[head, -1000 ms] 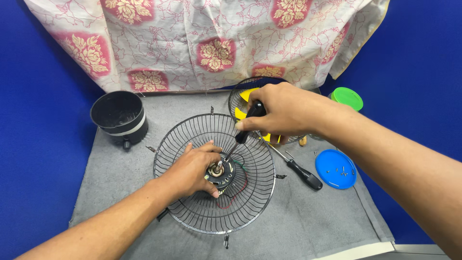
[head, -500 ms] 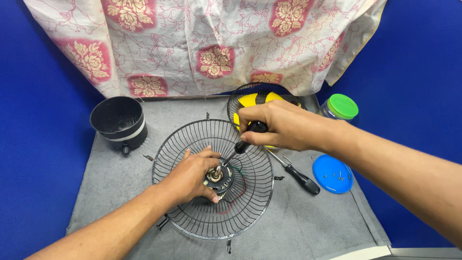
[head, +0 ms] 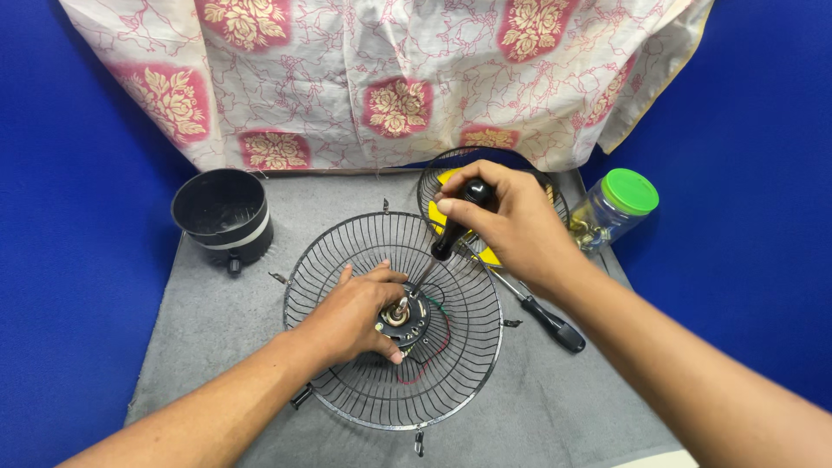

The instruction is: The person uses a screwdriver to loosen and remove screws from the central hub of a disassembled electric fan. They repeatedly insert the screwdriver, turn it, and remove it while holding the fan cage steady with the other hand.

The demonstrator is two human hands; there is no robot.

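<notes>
Head view: a black wire fan guard [head: 394, 321] lies at centre on a grey mat [head: 217, 329], a small motor [head: 404, 319] at its hub. The left hand [head: 351, 316] grips the motor from nine o'clock. The right hand [head: 503, 221], at one o'clock, is clenched around a black-handled screwdriver [head: 451, 232], tip seemingly on the hub. The guard looks light, stiff, springy; best held by its rim. A second screwdriver [head: 542, 316] lies at three o'clock.

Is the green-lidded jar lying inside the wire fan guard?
No, the jar stands on the grey mat, right of the wire fan guard.
</notes>
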